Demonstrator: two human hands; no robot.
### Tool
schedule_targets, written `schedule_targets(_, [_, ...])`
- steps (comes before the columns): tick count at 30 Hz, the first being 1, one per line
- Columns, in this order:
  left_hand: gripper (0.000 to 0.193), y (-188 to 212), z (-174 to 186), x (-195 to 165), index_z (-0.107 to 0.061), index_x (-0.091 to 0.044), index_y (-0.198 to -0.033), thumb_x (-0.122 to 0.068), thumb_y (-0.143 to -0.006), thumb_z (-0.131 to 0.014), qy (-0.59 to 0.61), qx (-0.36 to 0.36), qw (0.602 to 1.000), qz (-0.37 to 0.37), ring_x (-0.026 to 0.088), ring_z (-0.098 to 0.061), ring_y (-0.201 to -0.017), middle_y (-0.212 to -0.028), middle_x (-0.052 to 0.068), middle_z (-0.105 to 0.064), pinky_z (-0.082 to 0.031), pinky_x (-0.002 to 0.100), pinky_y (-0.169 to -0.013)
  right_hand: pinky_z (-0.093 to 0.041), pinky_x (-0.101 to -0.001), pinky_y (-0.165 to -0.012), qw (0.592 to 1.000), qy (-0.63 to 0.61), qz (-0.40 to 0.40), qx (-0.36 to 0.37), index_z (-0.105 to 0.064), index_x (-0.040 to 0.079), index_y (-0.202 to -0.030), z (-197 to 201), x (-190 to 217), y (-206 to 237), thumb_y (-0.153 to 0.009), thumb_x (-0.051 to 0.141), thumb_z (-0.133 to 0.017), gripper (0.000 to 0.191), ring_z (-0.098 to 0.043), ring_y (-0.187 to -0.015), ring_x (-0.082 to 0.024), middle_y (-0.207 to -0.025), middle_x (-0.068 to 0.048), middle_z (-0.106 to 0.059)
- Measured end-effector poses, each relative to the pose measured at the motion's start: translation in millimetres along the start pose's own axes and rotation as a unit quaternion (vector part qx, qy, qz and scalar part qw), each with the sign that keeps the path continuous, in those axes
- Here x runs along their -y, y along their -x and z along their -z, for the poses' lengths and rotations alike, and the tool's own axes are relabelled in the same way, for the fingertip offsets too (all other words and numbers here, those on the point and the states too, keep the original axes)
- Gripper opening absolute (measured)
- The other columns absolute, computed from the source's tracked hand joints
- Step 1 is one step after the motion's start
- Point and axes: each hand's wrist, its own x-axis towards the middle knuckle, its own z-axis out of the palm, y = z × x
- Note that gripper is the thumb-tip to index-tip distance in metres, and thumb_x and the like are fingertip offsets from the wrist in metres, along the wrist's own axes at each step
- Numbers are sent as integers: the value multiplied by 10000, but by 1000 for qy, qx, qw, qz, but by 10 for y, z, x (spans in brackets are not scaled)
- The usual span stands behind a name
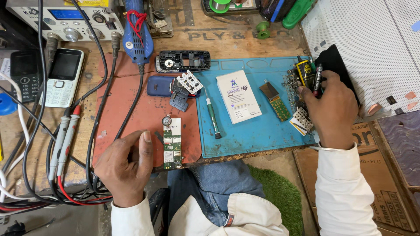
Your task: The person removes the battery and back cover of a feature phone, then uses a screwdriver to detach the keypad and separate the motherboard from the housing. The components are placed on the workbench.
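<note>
The left hand (124, 168) rests on the red mat (131, 109), fingers loosely curled and empty, just beside the green phone circuit board (172, 144). The right hand (330, 109) grips a black pen-like tool (316, 79) at the blue mat's (253, 131) right edge.

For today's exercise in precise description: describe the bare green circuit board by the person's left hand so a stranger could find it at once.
Start at the reddish-brown mat on the left half of the wooden bench. At its front edge, just right of the left hand, lies the circuit board, long and narrow. Unlike the smaller board on the blue mat, it has a round disc at its top end.
</note>
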Motion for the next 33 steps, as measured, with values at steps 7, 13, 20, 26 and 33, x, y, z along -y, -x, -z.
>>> schedule_targets(7, [148,11,-4,39,-748,-23,-966,-158,-1018,-781,-7,-3,1000,15,147,-519,-561,-679,57,-589,-367,297,-520,-528,-554,-752,999,29,-18,20,-652,33,-1330,-79,-3,-31,-916,282,-803,505,-689,-815,-443,-894,-221,-731])
schedule_targets(13, [168,83,-40,81,-746,-13,-1018,-163,-1087,-776,-7,0,1000,-4,134,-541,-574,-705,74,-615,-395,267,-547,-526,-555,-754,1000,-9,-5,26,-648,25,-1324,-19,-317,-236,-906,184,-767,462,-682,-796,-453,-882,-257,-702])
schedule_targets(20, [199,153,-46,115,-746,4,-1013,-163,-1114,-782,1,0,1000,14,127,-551,-585,-733,79,-642,-398,250,-553,-525,-509,-717,997,-21,74,21,-652,6,-1326,160,-306,-305,-933,93,-782,423,-687,-777,-423,-882,-254,-701])
schedule_targets(26, [217,164,-80,116,-746,12,-1014,-179,-1117,-765,-8,4,1000,18,118,-552,-587,-736,80,-644,-391,238,-551,-525,-390,-650,996,-78,30,-18,-626,-11,-1364,664,-164,-245,-961,69,-804,447,-702,-731,-264,-918,-211,-724])
schedule_targets(33, [233,139,-103,63,-752,11,-997,-190,-1114,-770,-27,4,1000,14,123,-556,-577,-715,80,-640,-387,237,-543,-539,-385,-674,998,-47,40,-13,-620,-19,-1375,752,-162,-138,-975,85,-813,456,-710,-760,-256,-939,-222,-727])
